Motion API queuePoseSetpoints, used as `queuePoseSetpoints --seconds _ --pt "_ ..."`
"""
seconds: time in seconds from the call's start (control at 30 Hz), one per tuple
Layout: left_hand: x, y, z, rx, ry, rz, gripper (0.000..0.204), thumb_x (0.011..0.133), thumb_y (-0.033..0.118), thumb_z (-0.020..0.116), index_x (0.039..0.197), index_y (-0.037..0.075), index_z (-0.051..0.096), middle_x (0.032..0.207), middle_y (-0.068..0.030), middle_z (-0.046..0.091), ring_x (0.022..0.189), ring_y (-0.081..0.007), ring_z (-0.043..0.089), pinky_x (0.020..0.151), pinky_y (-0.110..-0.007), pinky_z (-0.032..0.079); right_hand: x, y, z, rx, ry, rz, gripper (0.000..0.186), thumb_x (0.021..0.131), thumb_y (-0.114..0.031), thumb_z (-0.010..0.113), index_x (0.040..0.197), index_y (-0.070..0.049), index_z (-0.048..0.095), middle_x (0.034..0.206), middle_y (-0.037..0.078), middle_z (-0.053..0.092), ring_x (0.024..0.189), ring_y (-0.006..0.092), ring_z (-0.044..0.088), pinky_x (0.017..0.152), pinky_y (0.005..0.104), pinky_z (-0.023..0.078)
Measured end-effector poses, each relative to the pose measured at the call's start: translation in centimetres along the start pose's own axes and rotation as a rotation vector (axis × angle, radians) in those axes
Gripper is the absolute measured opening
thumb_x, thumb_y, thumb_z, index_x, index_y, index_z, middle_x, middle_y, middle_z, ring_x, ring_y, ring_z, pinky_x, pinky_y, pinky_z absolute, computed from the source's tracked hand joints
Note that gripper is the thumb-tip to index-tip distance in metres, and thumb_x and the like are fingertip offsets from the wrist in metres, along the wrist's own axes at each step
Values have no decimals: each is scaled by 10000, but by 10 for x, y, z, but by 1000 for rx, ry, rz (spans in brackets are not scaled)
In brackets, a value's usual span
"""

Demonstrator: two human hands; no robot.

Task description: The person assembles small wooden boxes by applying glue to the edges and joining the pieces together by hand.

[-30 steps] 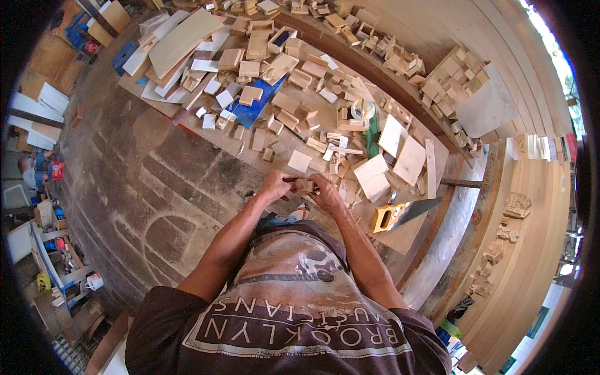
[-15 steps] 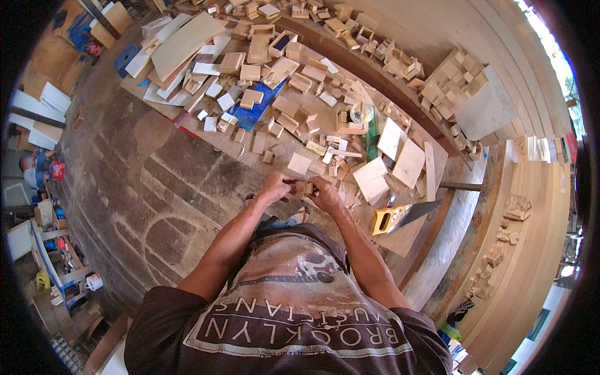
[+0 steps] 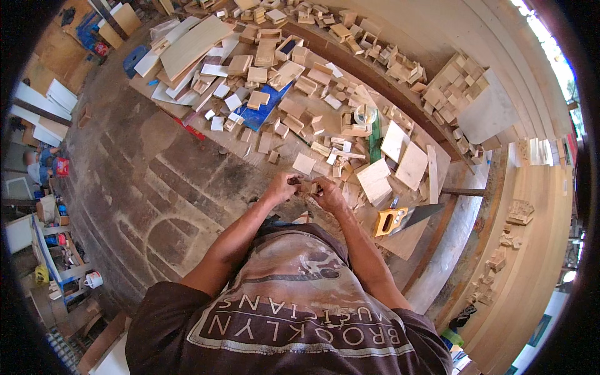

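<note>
Both my hands meet in front of my shirt, over the table's near edge. A small wooden piece [image 3: 306, 187] lies between them, its shape partly covered by my fingers. My left hand [image 3: 280, 189] is closed at the piece's left end, with thumb and fingertips curled together. On the other side my right hand [image 3: 331, 197] pinches the right end. Just beyond my fingers a pale square wood block [image 3: 304, 164] rests on the tabletop. To the right lies a handsaw [image 3: 392, 220] with a yellow handle and dark blade.
Small wood offcuts and blocks cover the table [image 3: 253, 153]. A blue sheet [image 3: 265, 107] lies under some of them. Flat boards [image 3: 194, 50] are stacked at the far left, and square panels [image 3: 375, 180] lie at right. Long planks [image 3: 531, 231] run along the right side.
The view has shifted slightly, so the table sits a little further right. My hands have moved a little apart around the wooden piece.
</note>
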State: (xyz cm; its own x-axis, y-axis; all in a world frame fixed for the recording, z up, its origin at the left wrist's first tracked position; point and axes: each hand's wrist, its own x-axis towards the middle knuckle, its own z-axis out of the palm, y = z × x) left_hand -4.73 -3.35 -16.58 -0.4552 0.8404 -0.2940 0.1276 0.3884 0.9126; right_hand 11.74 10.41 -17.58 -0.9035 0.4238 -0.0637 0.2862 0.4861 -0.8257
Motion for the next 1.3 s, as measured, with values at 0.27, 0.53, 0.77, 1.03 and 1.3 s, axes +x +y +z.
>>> queuePoseSetpoints --seconds 0.27,0.53,0.77,1.03,1.3 --pt "-20 -13 8 36 216 267 222 820 50 744 1036 28 704 910 -102 732 811 -162 691 718 -319 541 -1 -1 -2 -35 -6 -25 416 742 -55 793 1124 -29 631 1006 146 666 828 244 687 721 349 555" --pt "-18 -9 2 10 -9 247 316 787 -41 693 1089 47 717 944 -121 741 847 -180 700 754 -330 547 -2 -11 -2 33 25 -14 414 740 -38 789 1123 -24 632 986 140 668 832 245 689 724 343 555" --pt "-14 10 -10 53 -67 237 413 743 -106 607 1102 54 733 962 -165 748 859 -206 721 771 -334 553 1 -14 -5 21 12 -16 406 742 -28 790 1116 -20 632 967 140 662 820 251 681 719 344 551" --pt "-9 -8 -4 102 -40 195 417 750 -31 669 1153 63 719 999 -207 731 885 -254 730 779 -333 551 -1 4 5 -70 -24 -35 445 776 -42 772 1178 -29 582 1030 158 636 843 282 677 729 370 553" --pt "-10 6 -5 129 -37 280 432 745 -39 661 1172 18 692 983 -219 726 880 -289 724 768 -360 556 -3 1 4 -51 -68 46 431 806 -29 732 1196 -19 549 1112 188 592 910 319 668 798 396 550"
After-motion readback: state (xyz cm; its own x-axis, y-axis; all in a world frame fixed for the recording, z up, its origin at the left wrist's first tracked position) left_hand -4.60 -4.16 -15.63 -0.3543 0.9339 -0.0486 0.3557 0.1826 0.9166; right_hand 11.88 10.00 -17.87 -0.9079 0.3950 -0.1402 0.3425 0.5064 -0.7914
